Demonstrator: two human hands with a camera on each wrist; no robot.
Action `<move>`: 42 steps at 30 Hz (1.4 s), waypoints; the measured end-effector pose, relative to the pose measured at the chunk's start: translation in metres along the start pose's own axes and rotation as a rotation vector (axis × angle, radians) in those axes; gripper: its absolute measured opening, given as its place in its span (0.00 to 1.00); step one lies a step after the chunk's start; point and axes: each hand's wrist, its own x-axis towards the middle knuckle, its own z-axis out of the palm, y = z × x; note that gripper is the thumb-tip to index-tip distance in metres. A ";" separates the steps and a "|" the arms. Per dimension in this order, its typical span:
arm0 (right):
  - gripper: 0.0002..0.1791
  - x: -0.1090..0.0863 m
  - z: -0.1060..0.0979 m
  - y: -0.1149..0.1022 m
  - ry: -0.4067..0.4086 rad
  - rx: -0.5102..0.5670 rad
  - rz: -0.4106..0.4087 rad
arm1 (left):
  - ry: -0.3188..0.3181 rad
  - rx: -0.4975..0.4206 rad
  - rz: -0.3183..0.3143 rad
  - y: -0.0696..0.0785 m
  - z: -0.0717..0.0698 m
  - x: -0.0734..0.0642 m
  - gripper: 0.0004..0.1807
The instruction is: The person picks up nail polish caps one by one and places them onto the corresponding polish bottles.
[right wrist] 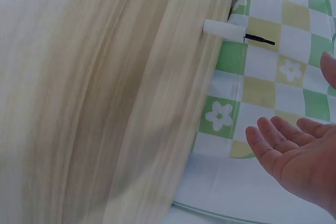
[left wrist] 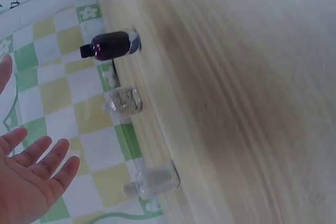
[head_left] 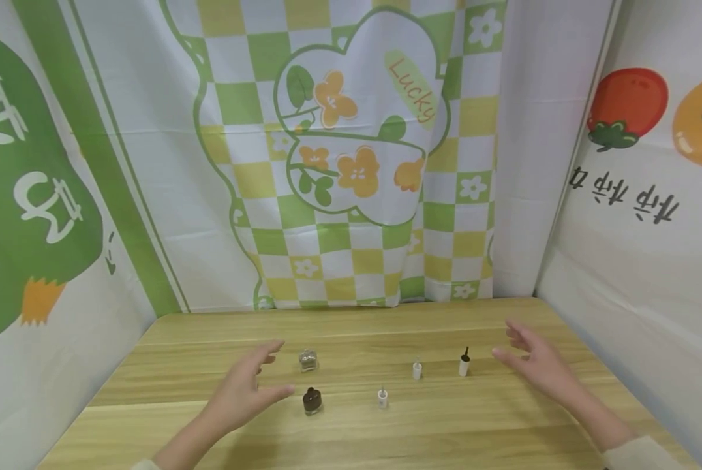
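Observation:
My left hand (head_left: 242, 390) is held with fingers spread, touching nothing. Nearest to it are a dark nail polish bottle (head_left: 312, 401) and a glittery nail polish bottle (head_left: 308, 360), both uncapped and upright. A clear nail polish bottle (left wrist: 157, 180) shows only in the left wrist view; the left hand probably covers it in the head view. Three white brush caps stand with their brushes up: a near cap (head_left: 383, 398), a middle cap (head_left: 417, 371) and a dark-brushed cap (head_left: 464, 366). Just right of that last one, my right hand (head_left: 541, 367) holds nothing, its fingers apart.
A wooden table (head_left: 445, 431) bears all the bottles and caps. Behind it hangs a checked green and yellow cloth (head_left: 351, 261). Printed white cloths close off both sides, the right cloth (head_left: 650, 294) coming down along the table's right edge.

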 end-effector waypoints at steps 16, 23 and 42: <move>0.39 0.003 0.024 0.008 -0.085 0.117 0.160 | -0.088 -0.204 -0.195 0.003 0.033 -0.005 0.40; 0.35 0.006 0.034 0.012 -0.112 0.171 0.200 | -0.132 -0.289 -0.227 -0.001 0.044 -0.006 0.39; 0.30 0.019 0.057 0.010 -0.135 0.337 0.384 | -0.130 -0.308 -0.305 0.002 0.050 -0.006 0.32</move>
